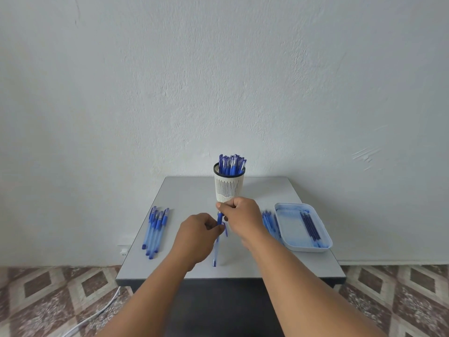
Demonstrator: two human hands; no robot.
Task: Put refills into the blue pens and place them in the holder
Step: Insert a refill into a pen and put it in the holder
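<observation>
**Both hands on one pen at the table's middle**

The left hand (197,235) and right hand (239,215) meet over the middle of the grey table (184,195), both holding a single blue pen (217,242). The right hand's fingers curl round the pen's upper end, thumb and forefinger pinching near the top. The left hand's fingers are curled and pinch the pen just below its dark blue grip. The pen's clear barrel hangs down toward 6 o'clock, its lower end just above or on the table; which, I cannot tell.

At 12 o'clock from the hands stands the white slotted holder (229,188), upright, with a black rim and a bunch of blue pens standing in it.

At 9 o'clock lies a row of pens (155,231), side by side on the table. At 3 o'clock, just beside the right wrist, lie more barrels (269,223), touching or nearly touching a pale tray (289,229). In the tray lie a few dark refills (309,226), close together, on an ink-stained floor.

A white cable (97,312) runs over the patterned floor at 7 o'clock.
</observation>
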